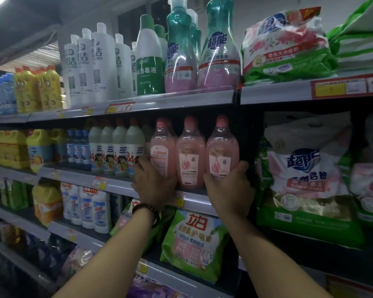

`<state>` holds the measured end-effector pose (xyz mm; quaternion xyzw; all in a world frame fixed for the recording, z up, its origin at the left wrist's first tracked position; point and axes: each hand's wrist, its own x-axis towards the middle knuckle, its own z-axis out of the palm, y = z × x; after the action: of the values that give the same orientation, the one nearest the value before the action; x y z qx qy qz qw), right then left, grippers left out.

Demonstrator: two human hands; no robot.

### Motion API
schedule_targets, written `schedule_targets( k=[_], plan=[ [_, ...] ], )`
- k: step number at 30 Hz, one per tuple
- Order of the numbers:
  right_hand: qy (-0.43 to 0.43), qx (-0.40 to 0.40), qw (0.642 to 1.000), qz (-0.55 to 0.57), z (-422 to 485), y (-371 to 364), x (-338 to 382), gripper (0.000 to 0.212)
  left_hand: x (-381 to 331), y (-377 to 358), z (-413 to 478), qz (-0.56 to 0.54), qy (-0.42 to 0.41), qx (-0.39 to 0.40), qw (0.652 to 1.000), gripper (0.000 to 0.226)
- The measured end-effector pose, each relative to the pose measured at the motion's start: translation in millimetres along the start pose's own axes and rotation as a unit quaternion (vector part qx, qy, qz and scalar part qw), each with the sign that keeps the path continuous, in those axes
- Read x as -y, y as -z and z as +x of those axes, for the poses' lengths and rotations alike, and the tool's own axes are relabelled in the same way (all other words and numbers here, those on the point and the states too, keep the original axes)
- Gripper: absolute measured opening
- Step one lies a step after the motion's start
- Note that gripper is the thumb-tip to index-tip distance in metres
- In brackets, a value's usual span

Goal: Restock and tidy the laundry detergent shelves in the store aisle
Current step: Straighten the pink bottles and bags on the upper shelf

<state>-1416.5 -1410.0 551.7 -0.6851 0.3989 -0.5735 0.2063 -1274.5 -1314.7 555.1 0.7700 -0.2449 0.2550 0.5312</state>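
Both hands grip pink bottles on the second shelf from the top.

Three pink bottles stand upright in a row at the shelf edge, touching side by side. The left hand wraps the left bottle low on its body, fingers curled around its left side, thumb side toward the middle bottle. The right hand clamps the right bottle at its base, fingers closed around its right side. A dark bracelet sits on the left wrist. White bleach bottles stand just left of the pink row. Teal bottles stand on the shelf above. A green powder bag leans on the shelf below, between the forearms.
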Motion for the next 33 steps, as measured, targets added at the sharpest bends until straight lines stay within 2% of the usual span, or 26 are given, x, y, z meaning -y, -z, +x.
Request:
schedule_targets(
  k=[5,10,14,17,20,23,26,27,29,30,31,32,33],
  plan=[
    [-0.002,-0.001,1.0,0.001,0,1,1,0.068,18,2,9,-0.049,-0.027,0.066,0.996,0.094],
    [-0.006,0.001,1.0,-0.001,-1,2,3,0.067,33,2,20,-0.082,-0.043,0.088,0.992,0.064],
    [-0.006,-0.002,1.0,-0.008,-2,3,5,0.069,31,7,26,-0.082,-0.033,0.087,0.992,0.084],
    [-0.008,0.002,1.0,-0.006,-2,3,6,0.068,42,12,34,-0.139,-0.038,0.148,0.978,0.075],
    [-0.006,0.0,1.0,-0.008,-2,4,5,0.068,46,23,45,-0.203,-0.007,0.214,0.955,0.061],
    [-0.002,-0.003,1.0,-0.008,-2,3,5,0.068,44,31,49,-0.212,0.005,0.256,0.943,0.049],
    [0.002,-0.007,1.0,-0.007,-3,3,5,0.069,46,30,50,-0.166,-0.024,0.227,0.959,0.044],
    [0.002,-0.007,1.0,-0.008,-3,3,5,0.069,45,27,47,-0.159,-0.035,0.199,0.966,0.05],
    [0.003,-0.006,1.0,-0.011,-3,3,5,0.07,36,17,38,-0.122,-0.032,0.136,0.983,0.081],
    [0.003,-0.003,1.0,-0.012,-3,4,5,0.069,27,13,31,-0.056,-0.045,0.088,0.994,0.093],
    [0.001,-0.001,1.0,-0.012,-3,4,5,0.069,18,10,25,0.004,-0.065,0.04,0.997,0.101],
    [0.001,0.002,1.0,-0.012,-2,4,5,0.068,11,8,21,0.026,-0.068,0.024,0.997,0.105],
    [0.001,0.003,1.0,-0.011,-2,5,5,0.068,6,7,20,0.006,-0.064,0.022,0.998,0.106]
  ],
)
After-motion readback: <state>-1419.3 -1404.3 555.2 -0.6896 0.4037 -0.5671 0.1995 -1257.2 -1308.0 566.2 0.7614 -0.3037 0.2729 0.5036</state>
